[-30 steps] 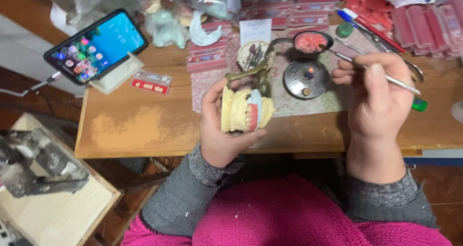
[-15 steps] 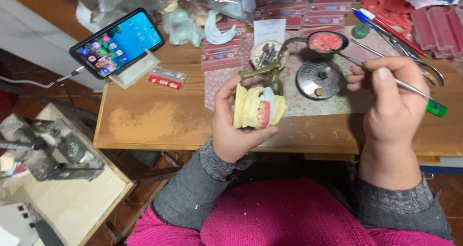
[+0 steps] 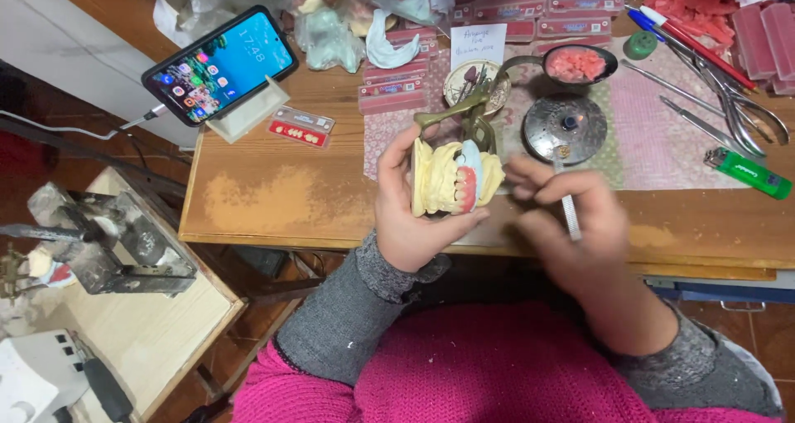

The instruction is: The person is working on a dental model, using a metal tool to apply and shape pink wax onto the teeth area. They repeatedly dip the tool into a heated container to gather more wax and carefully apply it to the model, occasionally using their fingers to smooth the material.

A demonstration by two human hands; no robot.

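My left hand (image 3: 414, 212) grips a yellow plaster dental model (image 3: 447, 178) with pink gums and white teeth, mounted in a brass articulator (image 3: 460, 115), and holds it just above the wooden table's front edge (image 3: 273, 199). My right hand (image 3: 571, 224), blurred by motion, holds a thin metal wax tool (image 3: 568, 203) right beside the model. Sleeves are grey under a pink garment.
A phone (image 3: 219, 62) leans on a stand at the back left. A round metal burner lid (image 3: 565, 127), a bowl of pink wax (image 3: 578, 64), pliers (image 3: 733, 100), a green lighter (image 3: 749, 173), tooth cards and wax sheets crowd the back. A low side table (image 3: 141, 323) carries grey equipment at left.
My right hand has swung left from the burner toward the model, bringing the metal tool close to the teeth. The view has shifted, so the table sits further right.
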